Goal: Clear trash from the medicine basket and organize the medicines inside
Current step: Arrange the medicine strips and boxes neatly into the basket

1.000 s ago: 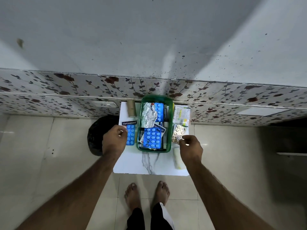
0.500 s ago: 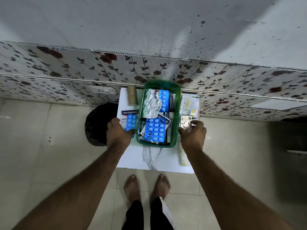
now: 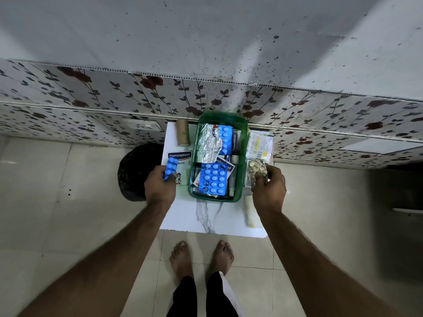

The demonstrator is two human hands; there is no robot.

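Note:
A green basket (image 3: 244, 143) stands on a small white marble-look table (image 3: 212, 218). Inside lie a large blue blister pack (image 3: 214, 178), a second blue strip (image 3: 225, 139), crumpled silver foil (image 3: 209, 145) and some tubes along the right side. My left hand (image 3: 160, 186), left of the basket, grips a small blue blister strip (image 3: 171, 168) lifted off the table. My right hand (image 3: 269, 188), right of the basket, holds a silver strip of pale round tablets (image 3: 257, 168).
A Hansaplast box (image 3: 180, 156) and a cardboard roll (image 3: 183, 132) lie on the table's left side. A printed leaflet (image 3: 259, 145) and a white roll (image 3: 250, 210) lie on the right. A black bag (image 3: 132, 170) sits on the floor at left. My bare feet (image 3: 201, 255) stand below.
Both hands closed on strips beside the basket and lifted them: the left raised the blue strip off the Hansaplast box, the right picked up the tablet strip.

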